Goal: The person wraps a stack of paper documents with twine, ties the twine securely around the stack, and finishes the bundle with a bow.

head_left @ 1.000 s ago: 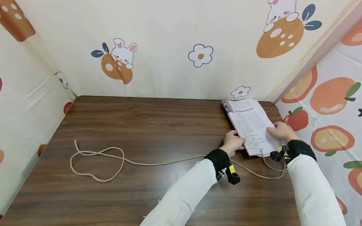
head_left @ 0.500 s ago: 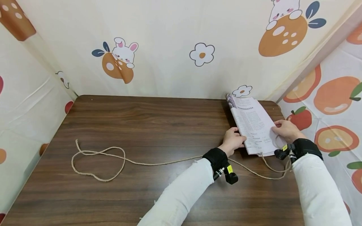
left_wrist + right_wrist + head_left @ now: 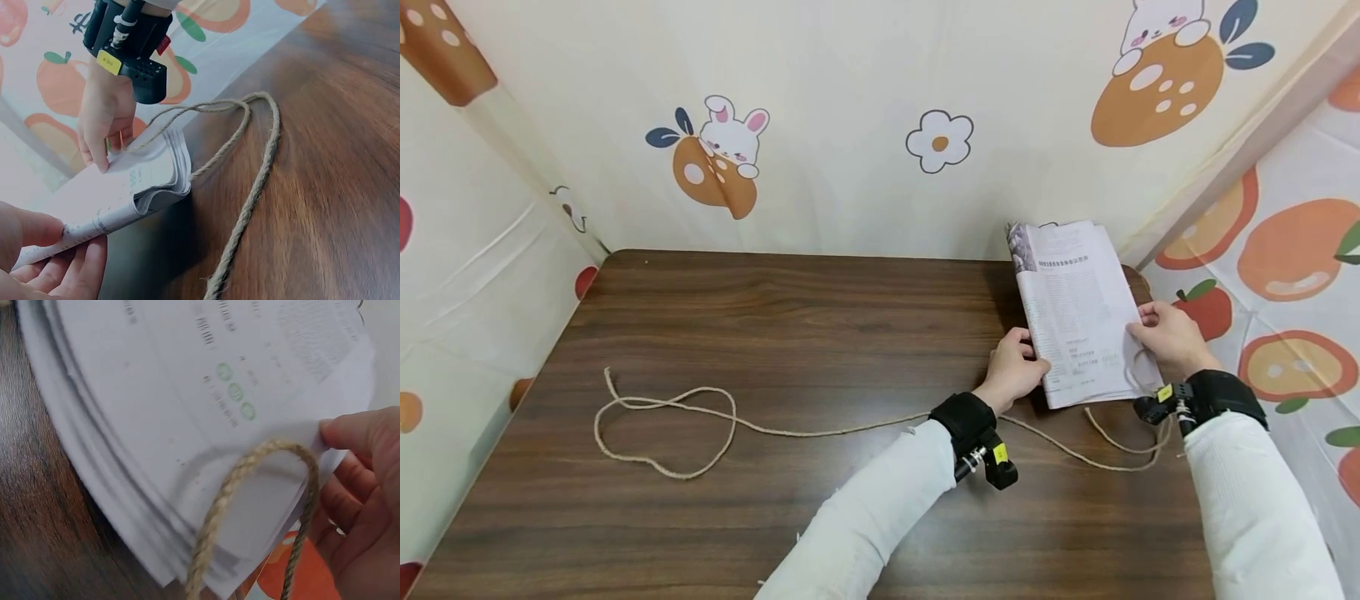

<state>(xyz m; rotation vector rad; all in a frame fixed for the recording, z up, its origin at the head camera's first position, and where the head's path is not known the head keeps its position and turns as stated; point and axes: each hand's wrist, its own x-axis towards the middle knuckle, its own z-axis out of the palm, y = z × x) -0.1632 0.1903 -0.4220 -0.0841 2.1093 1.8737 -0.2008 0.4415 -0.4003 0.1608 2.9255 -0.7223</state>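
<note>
A folded newspaper (image 3: 1071,308) is held at a tilt over the right part of the table, its lower edge toward me. My left hand (image 3: 1011,367) grips its left edge, thumb on top and fingers beneath, as the left wrist view shows. On the right edge, my right hand (image 3: 369,500) pinches the sheets between thumb and fingers. A beige rope (image 3: 820,435) runs under my left wrist, bends near the right wrist and goes back toward the paper. In the right wrist view, a rope loop (image 3: 215,506) arches over the newspaper's corner by the right fingers; whether they touch it is unclear.
The brown wooden table (image 3: 790,333) meets a patterned cloth wall (image 3: 850,125) at the back and another (image 3: 1292,275) on the right. On the table's left side, the rope's far end lies in a loose crossed loop. Black cameras are strapped to both wrists.
The newspaper has been raised and tilted up, its far edge now higher against the back wall. Both hands have moved up with it, the right one also outward. The rope's left loop has stayed in place.
</note>
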